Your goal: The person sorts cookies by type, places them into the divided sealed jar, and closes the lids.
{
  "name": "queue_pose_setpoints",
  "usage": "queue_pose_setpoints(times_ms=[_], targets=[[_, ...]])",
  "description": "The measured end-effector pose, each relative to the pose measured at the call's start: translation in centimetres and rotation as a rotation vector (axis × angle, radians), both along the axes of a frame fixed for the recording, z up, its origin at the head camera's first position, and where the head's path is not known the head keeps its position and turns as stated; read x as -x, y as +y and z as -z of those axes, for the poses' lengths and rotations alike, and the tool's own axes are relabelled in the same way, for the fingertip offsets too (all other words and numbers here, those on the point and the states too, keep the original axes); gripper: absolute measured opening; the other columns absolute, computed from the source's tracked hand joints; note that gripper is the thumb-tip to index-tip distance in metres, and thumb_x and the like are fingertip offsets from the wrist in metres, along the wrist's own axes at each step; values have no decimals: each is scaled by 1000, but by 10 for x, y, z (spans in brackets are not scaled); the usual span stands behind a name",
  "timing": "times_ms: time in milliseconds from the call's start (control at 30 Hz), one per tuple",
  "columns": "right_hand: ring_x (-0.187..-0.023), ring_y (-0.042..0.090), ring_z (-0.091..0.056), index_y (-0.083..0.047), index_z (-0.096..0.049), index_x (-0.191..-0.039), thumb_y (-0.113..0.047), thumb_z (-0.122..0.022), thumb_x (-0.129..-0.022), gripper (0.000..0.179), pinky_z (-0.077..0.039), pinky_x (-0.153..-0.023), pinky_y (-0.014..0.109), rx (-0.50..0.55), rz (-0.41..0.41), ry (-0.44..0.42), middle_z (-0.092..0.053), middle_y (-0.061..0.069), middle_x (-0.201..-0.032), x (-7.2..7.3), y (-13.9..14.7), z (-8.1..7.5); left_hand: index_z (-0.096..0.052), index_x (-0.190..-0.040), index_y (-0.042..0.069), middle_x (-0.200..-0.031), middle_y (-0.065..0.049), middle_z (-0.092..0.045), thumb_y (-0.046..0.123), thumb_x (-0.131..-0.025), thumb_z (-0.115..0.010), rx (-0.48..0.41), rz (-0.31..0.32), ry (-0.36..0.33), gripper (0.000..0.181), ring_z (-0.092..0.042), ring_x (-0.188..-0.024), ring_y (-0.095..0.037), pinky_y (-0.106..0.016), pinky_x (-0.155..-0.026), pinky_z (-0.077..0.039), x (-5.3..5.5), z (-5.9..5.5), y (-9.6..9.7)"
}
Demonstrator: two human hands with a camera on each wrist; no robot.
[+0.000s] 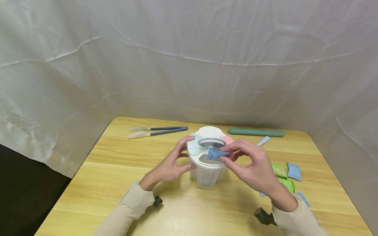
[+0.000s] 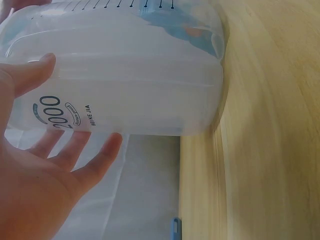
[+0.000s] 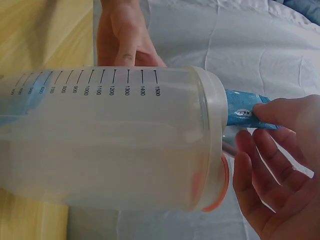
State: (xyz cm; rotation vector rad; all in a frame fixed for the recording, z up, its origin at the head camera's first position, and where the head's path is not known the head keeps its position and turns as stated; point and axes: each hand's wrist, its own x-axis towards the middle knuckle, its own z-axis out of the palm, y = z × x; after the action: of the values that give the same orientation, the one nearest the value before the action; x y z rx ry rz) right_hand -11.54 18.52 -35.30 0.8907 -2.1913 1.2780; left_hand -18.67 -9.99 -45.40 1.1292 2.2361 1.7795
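A translucent lidded storage container (image 1: 206, 178) with measuring marks and separate lid openings stands upright on the table. My left hand (image 1: 169, 165) holds its left side, the thumb low on the wall and a finger up at the lid's edge; the left wrist view shows the fingers spread around the printed wall (image 2: 125, 95). Between thumb and fingers, my right hand (image 1: 254, 160) pinches a small blue packet (image 1: 216, 154) at the open front section of the lid. One end of the packet (image 3: 245, 109) reaches the rim in the right wrist view. Something blue (image 3: 25, 100) lies at the container's bottom.
Right of the container lie green packets (image 1: 287, 185) and blue packets (image 1: 294, 171), partly behind my right forearm. Tongs (image 1: 166, 130) lie at the back left, a green rod-shaped thing (image 1: 256, 132) at the back right. A light blue handle (image 1: 263, 141) shows behind my right hand.
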Motion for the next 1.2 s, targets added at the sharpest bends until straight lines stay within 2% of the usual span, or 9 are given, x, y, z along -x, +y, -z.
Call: queue_pose_setpoints(times_ms=[333, 533, 633, 900, 967, 1200], targets=[[-86, 5, -67, -13, -80, -102, 7, -88, -84, 28, -59, -71, 17, -38, 56, 9, -78, 3, -95, -2, 16, 3, -28, -168, 18, -165, -14, -45, -3, -92, -83, 0, 0, 17, 96, -58, -142, -37, -42, -112, -59, 0, -1, 1], [-83, 3, -66, -13, -80, -102, 14, -84, -82, 34, -58, -72, 14, -18, 95, 46, -79, 1, -95, 1, 29, 7, -29, -168, 17, -165, -14, -45, -3, -92, -83, 0, 2, 11, 95, -58, -142, -37, -42, -112, -59, 0, -1, 0], [-83, 1, -68, -11, -81, -102, 16, -83, -83, 33, -58, -72, 13, -8, 127, 48, -79, -1, -94, 4, 38, 10, -29, -168, 17, -164, -14, -46, -3, -92, -83, 2, -1, 4, 96, -58, -142, -37, -42, -113, -59, 0, -1, 0], [-85, -3, -71, -7, -81, -102, 13, -82, -87, 25, -58, -76, 9, 3, 249, 3, -79, 6, -94, 12, 75, 24, -29, -168, 17, -165, -14, -45, -3, -92, -83, 1, -2, 9, 96, -58, -142, -37, -42, -112, -59, -2, 1, 0], [-87, -4, -70, -6, -81, -102, 13, -82, -87, 24, -58, -77, 8, 9, 282, 16, -79, 4, -95, 14, 86, 29, -29, -168, 17, -165, -13, -45, -3, -92, -83, 3, -2, 9, 96, -58, -143, -37, -43, -112, -59, -2, 0, 0], [-87, -6, -70, -3, -81, -102, 14, -81, -87, 23, -56, -77, 5, 2, 366, -12, -75, -23, -99, 18, 117, 44, -28, -168, 15, -163, -13, -46, -4, -92, -83, 9, 1, 13, 95, -58, -141, -36, -41, -112, -59, -2, -2, 2]])
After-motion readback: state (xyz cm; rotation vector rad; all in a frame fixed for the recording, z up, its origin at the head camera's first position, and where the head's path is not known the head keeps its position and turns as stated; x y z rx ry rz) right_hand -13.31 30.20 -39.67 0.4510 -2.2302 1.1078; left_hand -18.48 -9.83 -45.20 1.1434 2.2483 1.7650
